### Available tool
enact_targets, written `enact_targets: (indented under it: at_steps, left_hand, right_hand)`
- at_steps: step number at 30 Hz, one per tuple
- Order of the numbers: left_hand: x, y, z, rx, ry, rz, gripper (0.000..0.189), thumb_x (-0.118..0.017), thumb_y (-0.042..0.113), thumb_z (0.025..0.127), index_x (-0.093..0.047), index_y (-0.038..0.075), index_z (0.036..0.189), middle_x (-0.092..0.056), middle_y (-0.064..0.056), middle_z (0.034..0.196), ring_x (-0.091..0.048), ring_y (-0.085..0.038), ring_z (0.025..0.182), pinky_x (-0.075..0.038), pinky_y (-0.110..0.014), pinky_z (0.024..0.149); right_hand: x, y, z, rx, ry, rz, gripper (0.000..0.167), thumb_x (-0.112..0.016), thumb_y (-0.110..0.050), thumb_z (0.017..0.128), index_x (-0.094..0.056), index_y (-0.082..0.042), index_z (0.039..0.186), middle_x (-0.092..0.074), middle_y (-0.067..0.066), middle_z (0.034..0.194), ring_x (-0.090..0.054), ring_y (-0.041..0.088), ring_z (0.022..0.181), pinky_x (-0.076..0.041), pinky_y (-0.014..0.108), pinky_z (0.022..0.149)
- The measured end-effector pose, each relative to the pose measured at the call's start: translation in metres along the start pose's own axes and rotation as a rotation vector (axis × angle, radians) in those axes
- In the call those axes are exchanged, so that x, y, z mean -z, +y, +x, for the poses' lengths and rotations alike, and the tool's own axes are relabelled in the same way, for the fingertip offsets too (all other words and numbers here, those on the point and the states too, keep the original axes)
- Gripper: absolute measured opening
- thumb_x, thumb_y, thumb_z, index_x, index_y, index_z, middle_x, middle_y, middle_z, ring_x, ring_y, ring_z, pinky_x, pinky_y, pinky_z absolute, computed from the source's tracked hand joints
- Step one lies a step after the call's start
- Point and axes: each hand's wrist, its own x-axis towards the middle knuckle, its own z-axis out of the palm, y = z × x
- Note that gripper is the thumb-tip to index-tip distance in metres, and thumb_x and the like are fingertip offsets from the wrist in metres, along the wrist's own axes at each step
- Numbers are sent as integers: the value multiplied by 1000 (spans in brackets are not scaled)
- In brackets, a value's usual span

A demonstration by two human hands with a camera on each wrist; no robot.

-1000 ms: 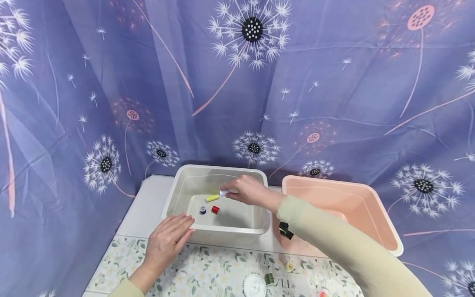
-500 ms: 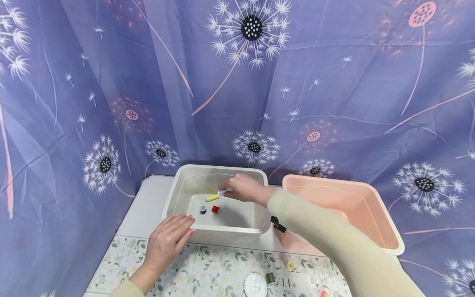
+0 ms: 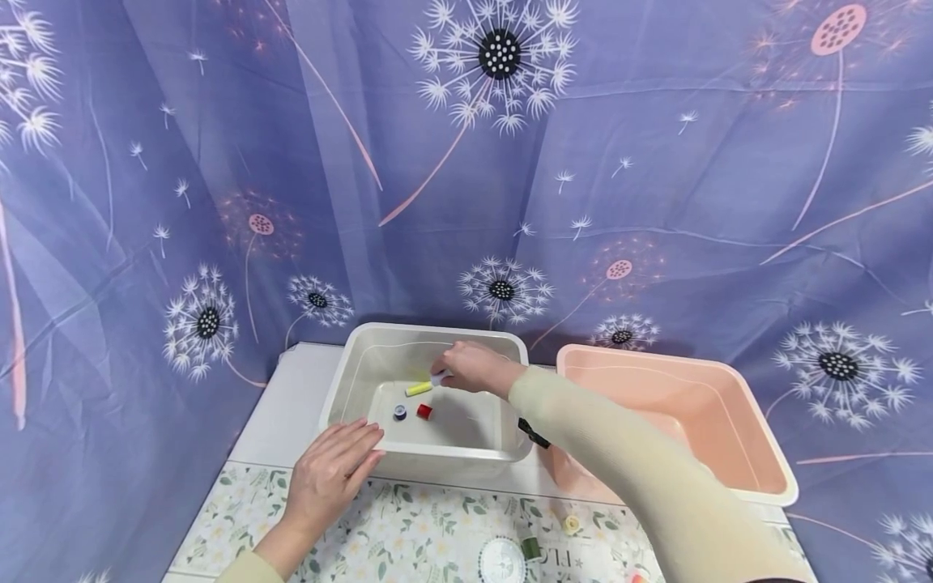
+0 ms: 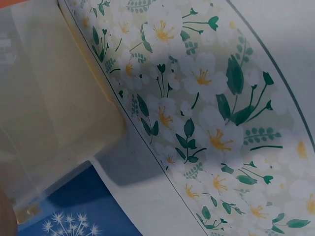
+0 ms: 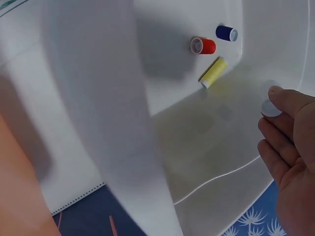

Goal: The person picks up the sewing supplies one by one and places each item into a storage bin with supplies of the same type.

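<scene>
Right sleeve (image 3: pixel 619 429) shifted toward ten o'clock; white object (image 3: pixel 440 378), pinched by right hand (image 3: pixel 470 366), possibly dropped if loosened; left hand (image 3: pixel 331 470) straight-fingered.

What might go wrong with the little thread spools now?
The white spool might slip, because the right hand pinches it with just the thumb and fingers.

If it falls, it could bump the yellow spool close by.

The red spool lies on its side, so a knock might roll it.

Held piece (image 5: pixel 270 109) white. Yellow spool (image 3: pixel 419 389), red spool (image 3: pixel 424 411), navy spool (image 3: pixel 400 412). Off-white bin (image 3: pixel 452 452), peach bin (image 3: pixel 649 376). Cream sleeve (image 3: pixel 627 461). Tablecloth (image 3: pixel 423 526): white blossoms, green leaves. Blue-violet curtain (image 3: pixel 408 267): white, pink dandelions.
</scene>
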Motion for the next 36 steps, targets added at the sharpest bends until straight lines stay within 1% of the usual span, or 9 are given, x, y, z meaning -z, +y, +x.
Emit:
enact_targets:
  at_steps: [5, 9, 11, 18, 22, 25, 29, 32, 36]
  left_hand:
    - [0, -1, -1, 5, -12, -2, 47, -55, 50, 110, -83, 13, 118, -81, -3, 117, -77, -28, 111, -58, -52, 99]
    - [0, -3, -2, 0, -11, -5, 40, -64, 45, 105, -82, 12, 118, -81, -4, 117, -77, -28, 111, -52, -41, 111]
    - [-1, -3, -3, 0, -10, -4, 41, -63, 46, 106, -82, 12, 117, -81, -4, 117, -77, -28, 110, -50, -37, 115]
    - [-2, -2, -2, 8, -13, 16, 58, -44, 55, 113, -83, 13, 116, -81, -3, 116, -77, -27, 110, -58, -51, 99]
    - [-2, -2, -1, 4, -6, 13, 57, -45, 55, 113, -83, 13, 116, -82, -3, 115, -78, -27, 109, -58, -52, 97]
    - [-2, -2, -2, 5, -7, 3, 51, -51, 52, 112, -83, 12, 116, -81, -4, 116, -77, -28, 110, -57, -48, 102]
    - [-1, -1, -1, -2, -1, -14, 44, -58, 47, 110, -82, 11, 117, -81, -5, 117, -77, -30, 109, -42, -29, 123]
    - [-1, 0, 0, -12, 11, -15, 46, -55, 47, 111, -82, 11, 118, -81, -5, 116, -78, -30, 108, -26, -21, 129]
    - [0, 1, 0, -13, 19, -8, 52, -48, 50, 113, -82, 11, 117, -81, -5, 116, -78, -30, 108, -27, -21, 128]
  right_hand:
    - [-1, 1, 6, -15, -36, -33, 15, -80, -12, 95, -81, -10, 110, -81, 2, 104, -75, 22, 92, -62, 34, 85]
    - [-3, 1, 11, -25, -62, -72, 14, -80, -14, 96, -80, -11, 109, -81, 0, 105, -74, 22, 94, -61, 34, 87]
    - [-4, 1, 13, -33, -74, -87, 13, -80, -15, 96, -80, -12, 109, -80, -1, 106, -74, 22, 95, -60, 34, 87]
    - [-6, 1, 17, -55, -98, -79, 12, -80, -15, 97, -80, -12, 109, -80, 0, 106, -75, 22, 96, -61, 35, 87]
    - [-6, 1, 18, -75, -115, -83, 21, -80, -17, 97, -80, -11, 117, -81, 1, 113, -75, 22, 102, -60, 34, 93]
    - [-6, 0, 17, -99, -127, -75, 28, -80, -18, 97, -79, -10, 124, -80, 1, 119, -75, 21, 108, -59, 34, 97]
    - [-4, -1, 13, -112, -126, -58, 29, -79, -17, 97, -78, -9, 126, -80, 1, 121, -75, 21, 109, -59, 35, 100]
    - [-2, -1, 9, -115, -130, -39, 29, -78, -16, 99, -77, -7, 127, -79, 3, 124, -74, 23, 113, -58, 36, 102]
    - [-4, 6, 5, -108, -123, 0, 31, -75, -20, 101, -76, -7, 129, -77, 4, 129, -72, 24, 118, -56, 36, 107]
